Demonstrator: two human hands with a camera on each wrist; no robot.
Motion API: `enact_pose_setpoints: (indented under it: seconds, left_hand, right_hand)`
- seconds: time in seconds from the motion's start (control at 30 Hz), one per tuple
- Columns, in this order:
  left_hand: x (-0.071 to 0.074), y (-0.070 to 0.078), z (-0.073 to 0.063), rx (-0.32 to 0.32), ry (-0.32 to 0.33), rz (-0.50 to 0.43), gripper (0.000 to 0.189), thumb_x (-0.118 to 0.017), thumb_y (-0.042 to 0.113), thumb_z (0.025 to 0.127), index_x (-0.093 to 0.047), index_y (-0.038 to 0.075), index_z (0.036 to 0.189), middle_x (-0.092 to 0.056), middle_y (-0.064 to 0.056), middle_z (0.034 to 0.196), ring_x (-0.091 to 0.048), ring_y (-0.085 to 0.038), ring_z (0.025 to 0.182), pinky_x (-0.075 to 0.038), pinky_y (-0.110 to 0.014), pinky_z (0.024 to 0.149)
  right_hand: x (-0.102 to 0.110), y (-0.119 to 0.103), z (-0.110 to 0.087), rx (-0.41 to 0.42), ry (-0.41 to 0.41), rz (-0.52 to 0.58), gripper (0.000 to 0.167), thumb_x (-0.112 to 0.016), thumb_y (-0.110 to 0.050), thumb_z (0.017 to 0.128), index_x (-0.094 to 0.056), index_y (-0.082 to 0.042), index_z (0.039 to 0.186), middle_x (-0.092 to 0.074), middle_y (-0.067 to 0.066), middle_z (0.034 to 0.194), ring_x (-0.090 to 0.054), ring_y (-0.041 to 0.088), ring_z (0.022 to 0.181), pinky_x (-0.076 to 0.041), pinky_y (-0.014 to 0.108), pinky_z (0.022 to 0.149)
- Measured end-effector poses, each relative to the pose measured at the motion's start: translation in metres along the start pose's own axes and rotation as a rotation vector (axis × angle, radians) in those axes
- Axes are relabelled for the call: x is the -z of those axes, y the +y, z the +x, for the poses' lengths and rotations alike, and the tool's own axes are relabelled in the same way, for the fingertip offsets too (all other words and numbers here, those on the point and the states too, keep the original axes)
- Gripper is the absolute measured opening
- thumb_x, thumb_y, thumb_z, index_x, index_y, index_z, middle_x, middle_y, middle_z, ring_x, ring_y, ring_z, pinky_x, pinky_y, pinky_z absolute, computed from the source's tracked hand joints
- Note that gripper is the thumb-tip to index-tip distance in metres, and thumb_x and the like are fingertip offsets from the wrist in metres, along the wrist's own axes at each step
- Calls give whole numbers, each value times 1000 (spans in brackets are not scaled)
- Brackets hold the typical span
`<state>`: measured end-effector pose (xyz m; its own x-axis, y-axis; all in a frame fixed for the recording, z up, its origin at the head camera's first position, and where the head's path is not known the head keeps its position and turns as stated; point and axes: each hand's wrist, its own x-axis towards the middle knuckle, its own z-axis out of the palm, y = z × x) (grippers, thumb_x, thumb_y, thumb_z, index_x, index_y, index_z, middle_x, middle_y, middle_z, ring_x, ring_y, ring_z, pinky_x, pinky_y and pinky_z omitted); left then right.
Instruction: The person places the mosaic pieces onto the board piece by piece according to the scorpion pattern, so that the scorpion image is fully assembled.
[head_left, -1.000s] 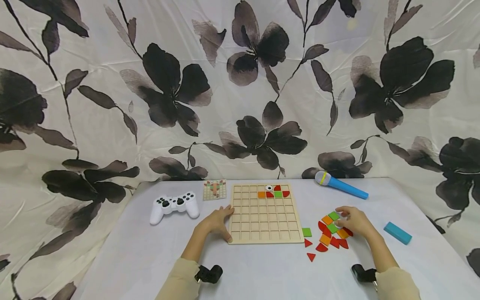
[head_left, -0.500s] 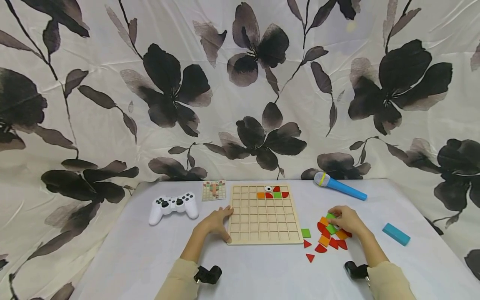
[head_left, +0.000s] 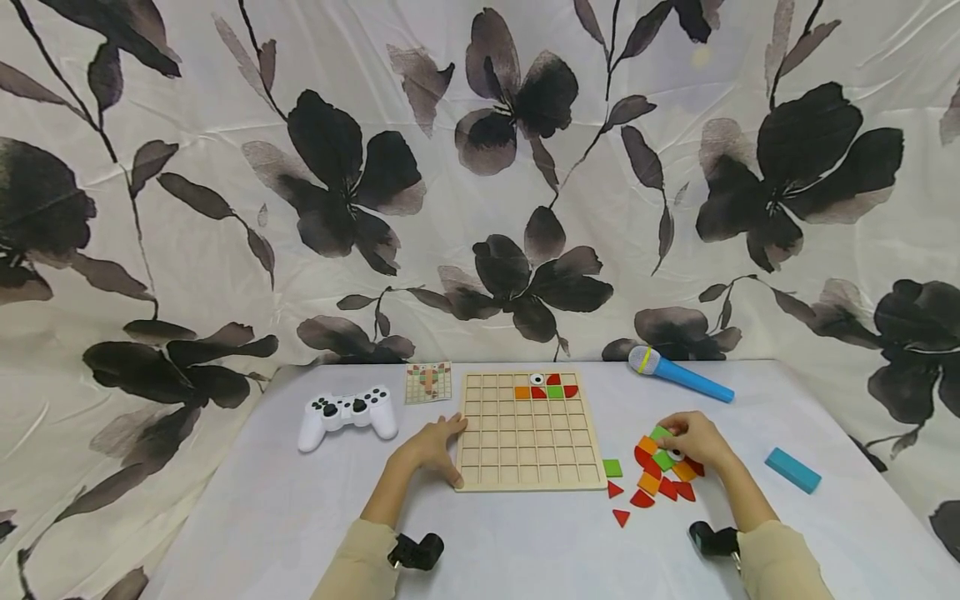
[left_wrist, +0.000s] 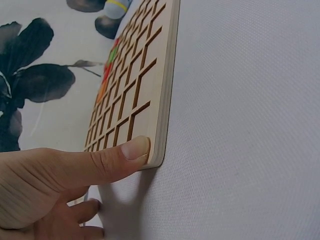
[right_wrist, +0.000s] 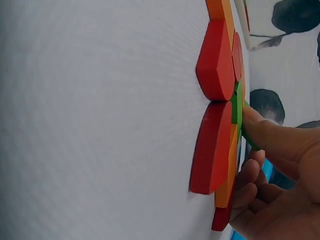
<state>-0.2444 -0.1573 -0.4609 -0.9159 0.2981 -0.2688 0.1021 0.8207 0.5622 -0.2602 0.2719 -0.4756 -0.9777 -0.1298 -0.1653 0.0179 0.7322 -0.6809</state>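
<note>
In the head view my left hand (head_left: 433, 452) rests against the left edge of a wooden grid board (head_left: 521, 442), its thumb and fingers spread apart. The thumb (left_wrist: 131, 150) presses on a corner of the board in the left wrist view. To the right of the board, my right hand (head_left: 696, 439) pinches a green square tile (right_wrist: 251, 139), which stands tilted between thumb and fingers over a loose pile. Orange tiles (head_left: 648, 482), red rounded tiles (head_left: 642, 498) and a white eye tile (head_left: 677, 455) lie in that pile. Several coloured tiles fill cells near the board's top right.
Left of the board lie a white game controller (head_left: 348, 413) and a small pattern card (head_left: 428, 382). A blue toy microphone (head_left: 682, 374) is at the back right, a blue block (head_left: 792, 470) at the far right. Another green tile (head_left: 612, 468) touches the board's right side.
My right hand has moved slightly left over the pile and taken hold of a green tile. The left hand stays at the board's edge.
</note>
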Motion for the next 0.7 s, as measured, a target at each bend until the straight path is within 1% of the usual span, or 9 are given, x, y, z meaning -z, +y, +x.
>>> enact_pose_setpoints:
  seconds: [0.13, 0.23, 0.4, 0.43, 0.63, 0.7]
  left_hand:
    - [0, 1, 0, 5, -4, 1, 97, -90, 10, 54, -45, 1, 139, -32, -15, 150, -22, -44, 138, -22, -59, 109]
    - [0, 1, 0, 4, -3, 4, 97, -90, 10, 54, -45, 1, 139, -32, -15, 150, -22, -44, 138, -22, -60, 109]
    - [0, 1, -1, -1, -2, 5, 96, -89, 10, 54, -45, 1, 138, -32, -15, 150, -22, -44, 138, -21, -60, 109]
    - [0, 1, -1, -1, -3, 3, 96, -89, 9, 54, -45, 1, 138, -32, -15, 150, -22, -43, 138, -21, -60, 109]
    - [0, 1, -1, -11, -4, -10, 96, -89, 9, 55, -44, 0, 139, -31, -16, 150, -21, -44, 138, -21, -60, 109]
    - [0, 1, -1, -15, -4, -16, 96, -89, 9, 54, -44, 0, 139, -31, -16, 150, -21, -44, 138, -21, -60, 109]
  right_hand:
    - [2, -1, -1, -8, 2, 11, 31, -66, -11, 85, -62, 11, 106, -56, 11, 84, -49, 22, 76, -45, 27, 63]
    - [3, 0, -2, -25, 5, 28, 32, -64, -15, 88, -61, 11, 106, -58, 15, 87, -49, 22, 77, -45, 27, 63]
    - [3, 1, -2, -66, -2, 90, 38, -57, -19, 93, -58, 12, 116, -60, 23, 103, -50, 25, 85, -46, 27, 69]
    - [3, 2, -2, -74, -1, 102, 39, -56, -18, 93, -58, 12, 118, -60, 24, 104, -50, 25, 87, -46, 27, 70]
    - [2, 2, -1, -87, 17, 155, 40, -53, -15, 95, -53, 12, 124, -58, 22, 102, -49, 25, 85, -45, 27, 66]
    - [2, 2, -1, -87, 20, 162, 39, -53, -15, 95, -53, 12, 124, -57, 22, 104, -49, 25, 86, -44, 27, 65]
